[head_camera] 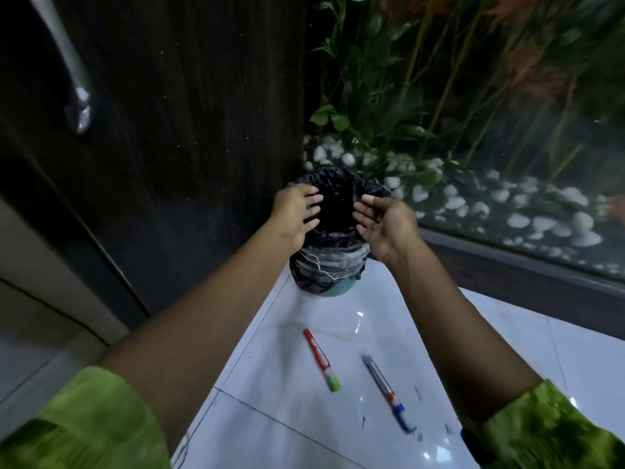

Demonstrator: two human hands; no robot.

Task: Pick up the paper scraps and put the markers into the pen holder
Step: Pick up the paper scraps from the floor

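A small teal bin point(338, 290) lined with a black plastic bag stands on the white tiled floor against a dark door. Both of my hands hover over its mouth. My left hand point(297, 214) has its fingers spread above the left rim, and my right hand point(385, 225) is palm-up and open over the right rim. Neither hand holds anything that I can see. Two markers lie on the floor nearer to me: a red marker with a green cap point(320, 359) and a grey marker with a blue cap point(388, 392). No paper scraps or pen holder show.
A dark wooden door point(169, 130) with a metal handle point(72, 72) rises at left. At right a glass panel point(507, 147) fronts plants and white pebbles, with a dark sill below. White floor tiles point(372, 316) spread around the markers.
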